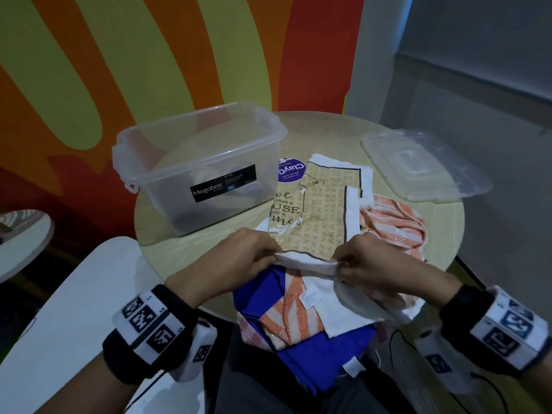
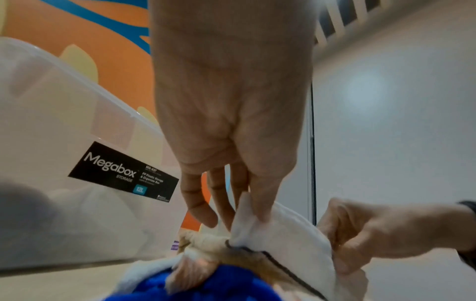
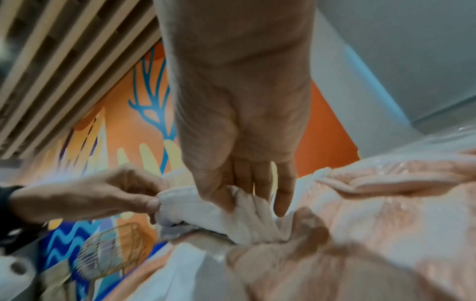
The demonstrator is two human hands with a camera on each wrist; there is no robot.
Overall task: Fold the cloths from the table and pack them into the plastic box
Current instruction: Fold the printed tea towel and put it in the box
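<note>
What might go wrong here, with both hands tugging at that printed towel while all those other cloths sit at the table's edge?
1. The left hand and right hand pinch only the white hem of the printed towel; it may slip free.
2. The blue cloth and striped cloth already hang off the table edge; they may slide off.
3. The orange cloth overlaps the towel and may be dragged along.

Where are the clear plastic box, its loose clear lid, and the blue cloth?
clear plastic box (image 1: 167, 162), head view, near wall above the black label
loose clear lid (image 1: 424, 165), head view, its flat top
blue cloth (image 1: 316, 357), head view, the part hanging off the table edge
</note>
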